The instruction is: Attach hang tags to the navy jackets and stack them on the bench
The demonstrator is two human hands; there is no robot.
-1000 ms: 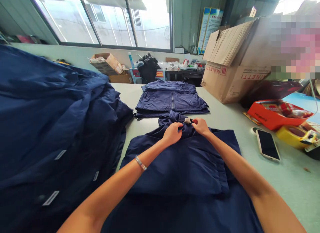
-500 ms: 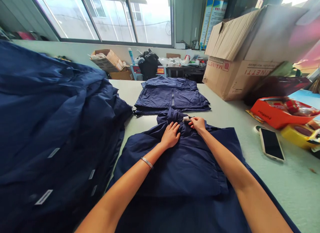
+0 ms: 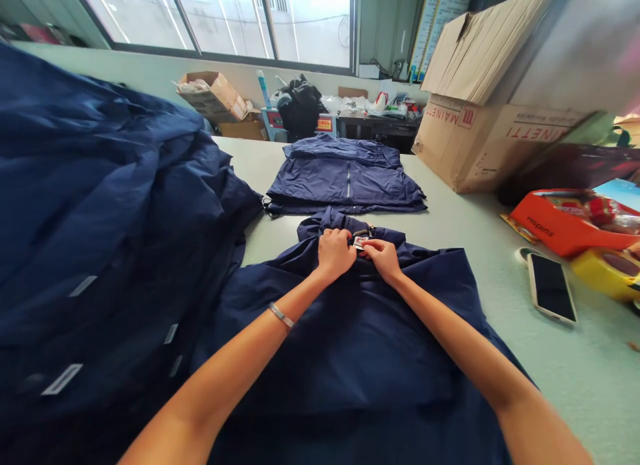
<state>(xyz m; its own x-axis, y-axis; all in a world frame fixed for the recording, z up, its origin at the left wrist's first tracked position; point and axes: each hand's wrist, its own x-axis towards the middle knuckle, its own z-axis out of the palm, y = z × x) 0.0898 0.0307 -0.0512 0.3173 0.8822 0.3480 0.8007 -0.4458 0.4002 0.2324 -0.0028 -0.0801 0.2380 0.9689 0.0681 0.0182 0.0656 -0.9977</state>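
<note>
A navy jacket lies spread on the table under my forearms, its collar bunched up at the far end. My left hand grips the collar fabric. My right hand pinches at a small white and red tag beside a metal zip pull, both at the collar's middle. A metal bangle circles my left wrist. Just beyond the collar, a folded navy jacket with a central zip lies flat, not touching my hands.
A tall heap of navy garments with reflective strips rises to the left. On the pale table to the right lie a phone, an orange box and yellow tape. A large cardboard carton stands at the far right.
My hands have drawn closer together at the collar, and the tag now shows between them. The whole scene sits slightly higher in the view.
</note>
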